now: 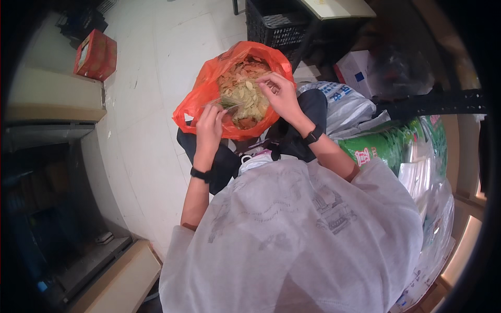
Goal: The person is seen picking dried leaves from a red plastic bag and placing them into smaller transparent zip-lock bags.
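Note:
An orange plastic bag (191, 102) stands wide open between my knees. Dried leaves (256, 94), which look like bay leaves, fill much of it, some brownish and some pale green. My left hand (209, 124) pinches the edge of a small clear plastic bag (234, 105) over the left part of the opening. Something green shows in or behind that clear plastic. Above the leaves, on the right, is my right hand (280, 96) with its fingers curled and the fingertips close together. Whether a leaf is held between those fingertips is too small to tell.
A black plastic crate (276, 33) stands beyond the orange bag, beside a pale tabletop (338, 8). White sacks (340, 105) and green printed packages (375, 146) crowd my right side. Over the tiled floor (145, 98), a red box (98, 56) sits at far left.

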Tool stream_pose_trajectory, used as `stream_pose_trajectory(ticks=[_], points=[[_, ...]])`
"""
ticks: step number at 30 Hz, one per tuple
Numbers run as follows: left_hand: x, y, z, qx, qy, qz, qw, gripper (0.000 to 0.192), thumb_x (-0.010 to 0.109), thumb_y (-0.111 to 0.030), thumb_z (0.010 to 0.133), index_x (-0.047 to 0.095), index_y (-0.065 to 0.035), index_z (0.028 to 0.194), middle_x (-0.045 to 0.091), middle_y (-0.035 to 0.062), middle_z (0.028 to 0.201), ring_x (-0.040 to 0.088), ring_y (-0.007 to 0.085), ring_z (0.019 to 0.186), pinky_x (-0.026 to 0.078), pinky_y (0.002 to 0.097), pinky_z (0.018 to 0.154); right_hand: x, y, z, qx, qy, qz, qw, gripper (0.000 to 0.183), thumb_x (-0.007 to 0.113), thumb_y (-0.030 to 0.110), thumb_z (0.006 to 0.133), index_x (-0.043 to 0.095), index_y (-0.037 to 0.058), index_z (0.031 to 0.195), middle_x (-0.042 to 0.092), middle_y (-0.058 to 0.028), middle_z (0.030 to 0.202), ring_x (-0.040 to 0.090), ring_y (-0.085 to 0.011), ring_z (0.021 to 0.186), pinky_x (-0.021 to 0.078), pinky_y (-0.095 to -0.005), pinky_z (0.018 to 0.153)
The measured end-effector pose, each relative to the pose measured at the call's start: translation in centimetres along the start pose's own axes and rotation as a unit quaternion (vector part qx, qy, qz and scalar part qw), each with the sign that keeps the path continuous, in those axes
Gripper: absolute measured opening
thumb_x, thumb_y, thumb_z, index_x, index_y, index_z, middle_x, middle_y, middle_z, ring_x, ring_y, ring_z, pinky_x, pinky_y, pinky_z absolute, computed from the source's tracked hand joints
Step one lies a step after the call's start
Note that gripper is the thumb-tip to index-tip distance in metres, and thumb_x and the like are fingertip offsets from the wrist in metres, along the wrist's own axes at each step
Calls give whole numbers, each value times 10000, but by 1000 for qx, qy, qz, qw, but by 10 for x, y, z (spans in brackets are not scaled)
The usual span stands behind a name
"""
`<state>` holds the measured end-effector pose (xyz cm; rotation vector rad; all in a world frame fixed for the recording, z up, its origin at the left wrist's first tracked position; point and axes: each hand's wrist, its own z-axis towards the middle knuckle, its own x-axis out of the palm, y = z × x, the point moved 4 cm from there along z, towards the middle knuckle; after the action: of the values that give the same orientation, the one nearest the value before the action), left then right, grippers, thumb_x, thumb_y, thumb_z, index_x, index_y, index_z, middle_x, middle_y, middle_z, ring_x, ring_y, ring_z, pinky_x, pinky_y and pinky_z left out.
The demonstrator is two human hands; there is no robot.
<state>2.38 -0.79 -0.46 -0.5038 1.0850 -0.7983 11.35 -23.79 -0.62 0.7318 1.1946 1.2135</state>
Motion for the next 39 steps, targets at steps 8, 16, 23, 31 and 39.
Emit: stream_pose_trajectory(ticks=[8, 16, 23, 31, 39], points=[[5, -1, -10, 1, 35, 23, 999, 85, 683, 65, 950, 631, 47, 1014, 621, 193, 969, 643, 401, 882, 530, 438, 761, -3, 1, 0, 11, 15, 3, 1000, 120, 698, 55, 978, 751, 10, 1075, 703, -80, 958, 640, -148, 767, 504, -292, 687], [10, 1, -15, -38, 66, -13, 997, 40, 660, 48, 972, 627, 51, 994, 623, 197, 969, 646, 402, 881, 530, 442, 768, -1, 1, 0, 11, 12, -9, 1000, 125, 692, 49, 978, 744, 2, 1081, 715, -95, 981, 675, -169, 812, 529, -306, 733], [-9, -2, -14, -5, -37, 13, 999, 50, 662, 46, 972, 634, 49, 1013, 641, 194, 1002, 648, 413, 932, 531, 445, 800, -4, -26, 4, 30, -19, -21, 999, 140, 658, 18, 979, 734, -13, 1092, 726, -115, 919, 694, -181, 770, 549, -320, 698], [-3, 4, -24, -36, -31, 12, 999, 41, 655, 21, 983, 636, 47, 1010, 645, 207, 1023, 651, 438, 942, 529, 476, 796, 0, -76, 20, 83, -12, -48, 995, 210, 542, -31, 1010, 660, -45, 1183, 725, -92, 977, 716, -136, 842, 583, -278, 729], [6, 8, -31, -34, -26, 0, 999, 44, 656, 36, 972, 616, 50, 986, 622, 219, 986, 639, 454, 912, 517, 494, 756, 42, -163, 49, 81, 210, -352, 909, 169, 670, -17, 796, 747, -55, 941, 735, -304, 944, 746, -440, 930, 592, -514, 817]])
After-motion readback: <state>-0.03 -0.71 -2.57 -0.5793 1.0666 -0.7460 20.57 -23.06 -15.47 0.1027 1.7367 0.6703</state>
